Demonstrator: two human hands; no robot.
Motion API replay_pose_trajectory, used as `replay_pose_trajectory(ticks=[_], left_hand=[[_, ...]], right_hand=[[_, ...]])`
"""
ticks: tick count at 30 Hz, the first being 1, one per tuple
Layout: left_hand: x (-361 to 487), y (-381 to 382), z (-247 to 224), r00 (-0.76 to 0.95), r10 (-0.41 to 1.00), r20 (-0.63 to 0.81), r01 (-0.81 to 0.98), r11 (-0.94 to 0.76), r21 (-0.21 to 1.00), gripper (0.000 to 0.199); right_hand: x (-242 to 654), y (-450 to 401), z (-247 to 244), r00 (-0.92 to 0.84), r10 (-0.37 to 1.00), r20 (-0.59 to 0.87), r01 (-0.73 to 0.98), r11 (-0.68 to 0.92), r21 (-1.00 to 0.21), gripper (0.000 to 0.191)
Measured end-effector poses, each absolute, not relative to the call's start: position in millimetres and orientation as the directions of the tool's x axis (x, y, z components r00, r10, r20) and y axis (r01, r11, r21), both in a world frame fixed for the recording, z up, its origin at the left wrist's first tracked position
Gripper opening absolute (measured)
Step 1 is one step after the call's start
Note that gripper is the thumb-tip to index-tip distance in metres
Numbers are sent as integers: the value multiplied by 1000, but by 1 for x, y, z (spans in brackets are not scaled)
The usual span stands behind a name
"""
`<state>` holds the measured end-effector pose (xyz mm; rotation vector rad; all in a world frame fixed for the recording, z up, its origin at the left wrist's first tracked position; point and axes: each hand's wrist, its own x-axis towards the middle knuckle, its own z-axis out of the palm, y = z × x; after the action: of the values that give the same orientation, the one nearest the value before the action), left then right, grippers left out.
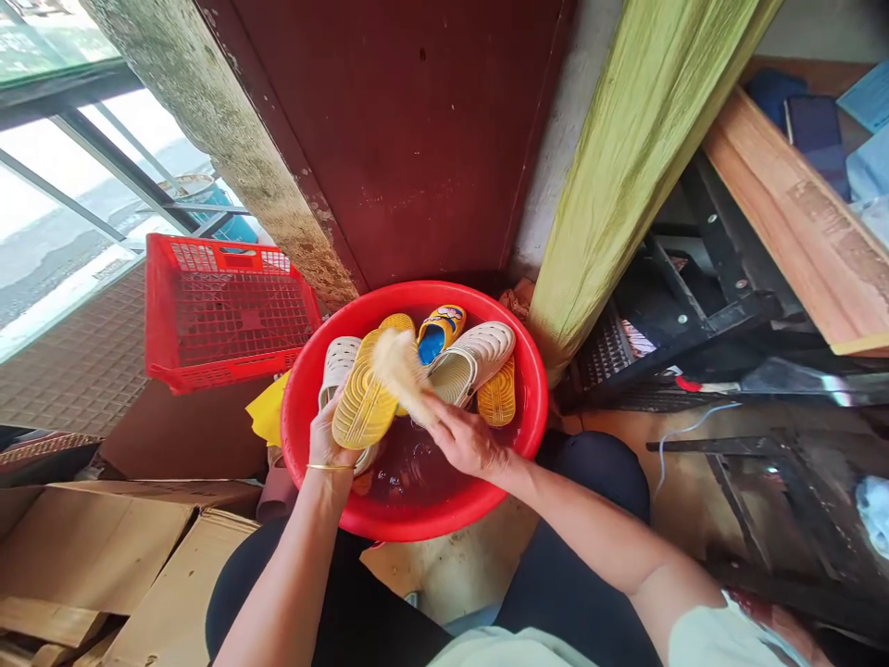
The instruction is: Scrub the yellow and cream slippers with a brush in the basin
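Note:
My left hand [329, 437] grips a yellow clog [357, 400] with its ridged sole facing up. In my right hand [467, 440] is a pale scrub brush [403, 375], smeared by motion, its head over the clog's sole. Both are above a red basin [533, 398] holding murky water [423, 482]. Inside the basin, a cream clog [490, 347] leans at the right and a white clog [340, 357] at the left. A yellow clog with a blue inside [439, 333] lies at the back. Another yellow sole [497, 394] shows at the right.
A red plastic crate [229, 315] stands left of the basin, with cardboard boxes [97, 547] nearer me. A dark red door [417, 139] is behind the basin. A green curtain [611, 185] hangs at the right, beside a black metal frame [722, 278].

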<state>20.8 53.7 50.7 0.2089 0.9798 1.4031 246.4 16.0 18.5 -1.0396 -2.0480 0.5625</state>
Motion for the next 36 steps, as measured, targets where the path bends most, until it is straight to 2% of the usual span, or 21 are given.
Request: replay_pose_trajectory(ticks=[3,5,7,10,12,14,16,18,19,21,23,26,29,31,33,36], left_hand=[[29,43,50,-77,893,-443,-647,293,704,37],[38,38,49,20,921,-389,-574,329,750,45],[47,36,47,112,933,-342,-500,350,792,49],[54,36,44,176,941,-290,-360,336,871,47],[55,35,42,129,974,-188,-209,212,955,59],[54,31,40,44,999,-17,-43,18,999,83],[54,28,39,17,993,113,73,-114,991,117],[53,25,38,67,987,148,125,-155,980,139],[51,24,39,104,985,137,133,-151,980,141],[48,22,41,186,980,74,137,-100,986,134],[43,20,45,257,966,-17,99,-9,995,116],[36,18,50,296,949,-107,-118,147,982,100],[35,20,53,228,955,-190,-405,270,874,83],[37,23,54,136,952,-273,-529,303,793,66],[40,28,55,42,940,-338,-602,294,742,55],[39,37,61,-86,937,-338,-649,205,732,50]], right_hand=[[246,22,22,-131,956,261,295,289,-911,68],[245,28,24,-43,989,139,154,144,-978,79],[244,33,25,37,994,101,75,98,-992,85],[243,34,19,126,973,195,173,172,-970,91],[243,30,13,86,934,348,318,305,-898,95],[243,23,10,-29,868,495,422,460,-781,98],[245,18,11,-169,808,564,460,571,-680,90],[248,15,17,-291,771,567,466,631,-620,75],[250,14,20,-339,758,558,464,650,-601,69],[253,15,26,-406,734,545,463,679,-570,61],[255,18,29,-456,719,524,455,695,-557,56],[259,27,29,-493,726,479,409,679,-610,54],[261,35,27,-454,764,458,381,631,-676,52],[262,36,27,-431,782,449,394,611,-686,53],[261,34,27,-436,793,426,435,600,-671,54],[264,32,26,-475,811,342,536,575,-618,53]])
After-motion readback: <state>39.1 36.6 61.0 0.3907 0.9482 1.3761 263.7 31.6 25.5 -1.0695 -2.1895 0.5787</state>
